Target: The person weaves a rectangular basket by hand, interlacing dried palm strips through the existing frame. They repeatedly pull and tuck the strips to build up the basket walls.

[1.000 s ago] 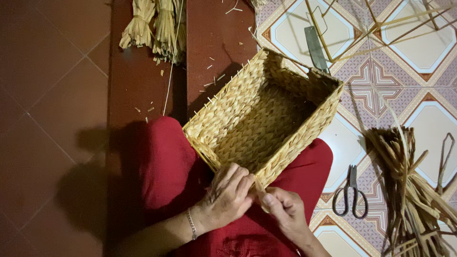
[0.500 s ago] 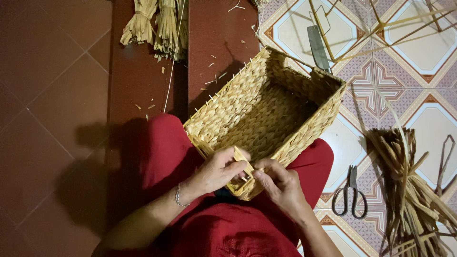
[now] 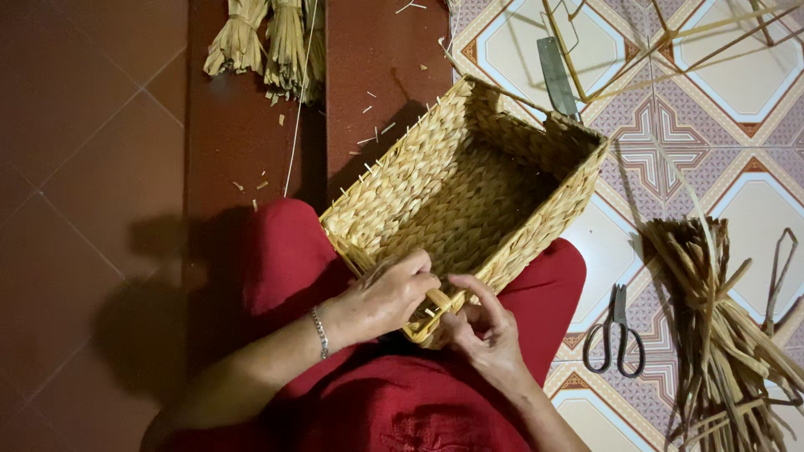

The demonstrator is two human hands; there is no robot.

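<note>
A rectangular woven straw basket (image 3: pixel 469 192) rests tilted on my lap, over red trousers (image 3: pixel 293 259), its opening facing up. My left hand (image 3: pixel 381 295), with a bracelet at the wrist, grips the basket's near rim, fingers curled over the edge. My right hand (image 3: pixel 481 328) pinches a flat straw strand (image 3: pixel 435 299) at the near corner, close against the left hand's fingertips. The strand's far end is hidden by my fingers.
Black-handled scissors (image 3: pixel 615 335) lie on the patterned tiles to the right. A bundle of dried straw strips (image 3: pixel 720 326) sits further right. A long knife (image 3: pixel 557 77) and thin wire frames lie behind the basket. Tied straw bunches (image 3: pixel 268 38) lie at top left on red tiles.
The basket has shifted slightly on my lap. My hands have moved from below the near corner up onto its rim, and the left arm has come further into view.
</note>
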